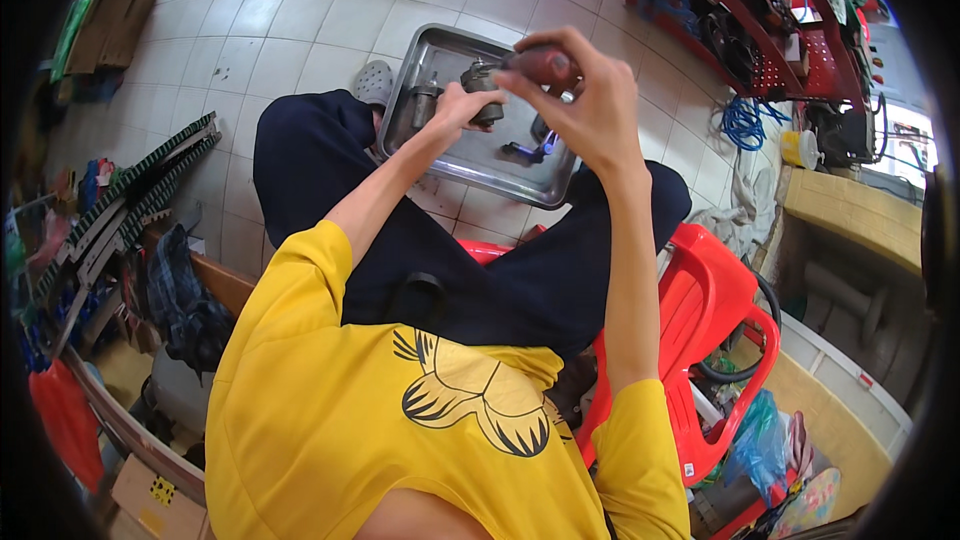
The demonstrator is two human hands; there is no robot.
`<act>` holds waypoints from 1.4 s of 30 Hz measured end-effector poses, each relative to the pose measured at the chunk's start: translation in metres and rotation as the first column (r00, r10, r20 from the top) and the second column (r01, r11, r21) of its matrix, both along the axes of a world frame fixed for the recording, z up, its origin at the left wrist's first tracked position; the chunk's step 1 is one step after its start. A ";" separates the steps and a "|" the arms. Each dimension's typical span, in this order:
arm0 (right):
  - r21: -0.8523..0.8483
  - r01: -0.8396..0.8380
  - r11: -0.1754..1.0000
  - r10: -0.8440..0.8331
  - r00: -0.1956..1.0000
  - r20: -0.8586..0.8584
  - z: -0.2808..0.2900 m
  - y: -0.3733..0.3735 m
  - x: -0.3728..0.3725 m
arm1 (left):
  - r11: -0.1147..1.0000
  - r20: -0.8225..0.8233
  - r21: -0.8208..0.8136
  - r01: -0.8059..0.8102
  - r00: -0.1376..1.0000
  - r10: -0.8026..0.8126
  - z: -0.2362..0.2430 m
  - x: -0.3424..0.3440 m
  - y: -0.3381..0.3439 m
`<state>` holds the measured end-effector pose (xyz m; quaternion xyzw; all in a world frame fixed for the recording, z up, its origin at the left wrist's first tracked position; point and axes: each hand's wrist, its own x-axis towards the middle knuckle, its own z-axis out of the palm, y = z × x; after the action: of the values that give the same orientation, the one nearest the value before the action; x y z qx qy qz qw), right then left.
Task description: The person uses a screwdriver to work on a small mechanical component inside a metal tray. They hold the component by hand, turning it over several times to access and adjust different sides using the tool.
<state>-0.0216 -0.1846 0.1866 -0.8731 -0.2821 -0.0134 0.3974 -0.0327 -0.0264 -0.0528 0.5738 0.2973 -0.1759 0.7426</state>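
Observation:
Over a rectangular metal tray [480,184], my left hand [462,110] closes around a grey metal motor-like part [486,90] and keeps it above the tray's middle. My right hand [600,100], raised just to the right, grips the thick dark red handle of a screwdriver [545,64]. Its handle points left toward the metal part; the shaft is blurred, and I cannot tell whether its tip touches. A second grey metal cylinder [425,106] lies at the tray's left side. Near the front right inside the tray is a blue-purple tool-like thing [530,150].
A red plastic chair [705,330] stands at my right. Red metal shelving [740,30] and a coil of blue hose [745,122] are at the far right. Cardboard [105,28] and a striped metal rack [140,180] occupy the left. Pale tiles [300,15] cover the floor.

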 end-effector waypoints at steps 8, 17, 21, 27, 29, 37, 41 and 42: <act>0.290 -0.107 0.951 0.123 0.992 -0.037 -0.041 0.010 0.089 | 0.992 -0.066 0.074 0.101 0.993 -0.096 0.000 0.004 -0.008; 0.259 -0.298 0.919 0.232 0.938 0.257 -0.067 0.000 0.099 | 0.993 -0.123 -0.029 0.111 0.986 -0.114 0.015 -0.003 -0.010; 0.356 -0.205 0.912 0.217 0.976 0.008 -0.074 -0.004 0.093 | 0.990 -0.132 -0.071 0.118 0.983 -0.127 0.031 0.003 -0.009; 0.409 -0.159 0.898 0.301 0.902 -0.309 -0.062 -0.012 0.087 | 0.985 -0.131 -0.091 0.144 0.979 -0.156 0.022 0.000 -0.006; 0.302 -0.181 0.936 0.261 0.933 -0.248 -0.066 -0.015 0.088 | 0.984 -0.126 -0.084 0.158 0.978 -0.167 0.021 -0.001 -0.007; 0.278 -0.304 0.911 0.361 0.915 -0.183 -0.069 -0.010 0.087 | 0.963 -0.046 -0.188 0.192 0.978 -0.204 0.006 -0.007 -0.008; 0.373 -0.307 0.876 0.417 0.870 -0.264 -0.078 -0.021 0.090 | 0.976 -0.175 -0.054 0.213 0.960 -0.219 0.016 -0.003 -0.014; 0.345 -0.287 0.894 0.376 0.898 -0.229 -0.081 -0.020 0.090 | 0.970 -0.201 -0.065 0.236 0.949 -0.244 0.016 -0.001 -0.013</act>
<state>0.0688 -0.2051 0.1061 -0.7326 -0.3616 0.1401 0.5594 -0.0339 -0.0396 -0.0372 0.5691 0.2976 -0.3297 0.6920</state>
